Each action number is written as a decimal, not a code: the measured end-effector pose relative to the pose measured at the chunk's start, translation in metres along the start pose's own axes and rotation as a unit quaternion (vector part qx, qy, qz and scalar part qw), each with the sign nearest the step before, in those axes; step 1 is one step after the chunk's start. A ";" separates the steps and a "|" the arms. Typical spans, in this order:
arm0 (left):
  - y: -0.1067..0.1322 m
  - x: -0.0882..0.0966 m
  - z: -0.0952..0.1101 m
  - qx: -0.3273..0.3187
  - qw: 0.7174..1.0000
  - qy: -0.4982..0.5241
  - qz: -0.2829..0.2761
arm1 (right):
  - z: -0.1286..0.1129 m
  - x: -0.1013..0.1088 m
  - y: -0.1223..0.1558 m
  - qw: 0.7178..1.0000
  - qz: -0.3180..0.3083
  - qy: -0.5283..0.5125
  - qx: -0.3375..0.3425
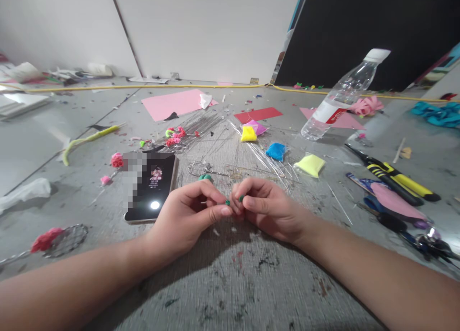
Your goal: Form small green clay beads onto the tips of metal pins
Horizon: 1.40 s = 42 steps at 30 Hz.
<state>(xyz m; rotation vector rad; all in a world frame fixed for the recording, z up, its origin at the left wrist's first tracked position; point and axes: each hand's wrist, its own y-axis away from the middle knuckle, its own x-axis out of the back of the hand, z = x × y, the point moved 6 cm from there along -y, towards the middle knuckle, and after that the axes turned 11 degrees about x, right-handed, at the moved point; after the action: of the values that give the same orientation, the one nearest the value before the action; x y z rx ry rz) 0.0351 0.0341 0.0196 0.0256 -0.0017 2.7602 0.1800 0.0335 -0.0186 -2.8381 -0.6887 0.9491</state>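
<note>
My left hand (187, 213) and my right hand (268, 206) meet at the middle of the grey table (230, 283), fingertips almost touching. Each hand is closed in a pinch. A tiny green clay bit (227, 202) shows at my left fingertips, and another small green bit (241, 197) sits between my right fingers. A thin wire seems to run between the hands, but I cannot tell for sure. A green clay lump (205, 176) lies just beyond the left hand, beside a heap of thin metal wires (247, 154).
A phone (153, 185) with a lit screen lies left of my hands. Small clay bags sit beyond: yellow (248, 133), blue (276, 151), pale yellow (309, 164). A plastic bottle (341, 96) lies at the back right, pliers (391, 175) and scissors at the right, pink paper (174, 104) behind.
</note>
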 end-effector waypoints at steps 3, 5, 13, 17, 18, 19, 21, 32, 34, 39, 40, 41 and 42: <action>-0.001 0.004 -0.001 -0.008 1.000 0.014 0.022 | 0.001 0.000 -0.001 0.999 0.023 0.019 0.016; -0.001 0.005 -0.004 0.005 0.999 0.023 0.027 | 0.001 0.000 -0.001 0.998 0.026 0.043 0.028; -0.001 0.004 -0.013 0.081 0.996 0.034 0.019 | 0.003 -0.001 -0.002 0.996 0.027 0.078 0.014; -0.002 0.004 -0.014 0.077 0.996 0.049 0.014 | 0.002 0.000 -0.002 0.996 0.038 0.079 0.017; -0.002 0.004 -0.014 0.075 0.996 0.047 0.012 | 0.002 0.000 -0.002 0.996 0.039 0.081 0.017; -0.002 0.004 -0.014 0.074 0.996 0.044 0.011 | 0.002 0.000 -0.002 0.996 0.039 0.083 0.016; -0.002 0.004 -0.013 0.071 0.997 0.041 0.009 | 0.002 0.000 -0.002 0.996 0.039 0.083 0.016; -0.006 0.002 -0.026 0.134 0.982 0.130 -0.018 | 0.003 0.003 0.000 0.996 0.087 0.034 -0.013; -0.007 0.003 -0.029 0.137 0.978 0.159 -0.016 | 0.002 0.003 -0.001 0.996 0.088 0.015 -0.013; -0.007 0.005 -0.035 0.148 0.972 0.182 -0.005 | -0.002 0.003 -0.003 0.997 0.074 0.010 0.007; -0.007 0.005 -0.035 0.150 0.972 0.182 -0.008 | -0.002 0.002 -0.002 0.997 0.074 0.014 0.008; -0.007 0.004 -0.035 0.152 0.971 0.182 -0.013 | -0.002 0.002 -0.001 0.997 0.076 0.022 0.011; -0.007 0.003 -0.035 0.155 0.971 0.182 -0.017 | -0.002 0.002 0.000 0.996 0.081 0.033 0.014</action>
<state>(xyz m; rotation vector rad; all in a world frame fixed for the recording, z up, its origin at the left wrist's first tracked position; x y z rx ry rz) 0.0339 0.0419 -0.0151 -0.3938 0.5223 2.6606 0.1827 0.0351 -0.0181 -2.9203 -0.4404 0.8727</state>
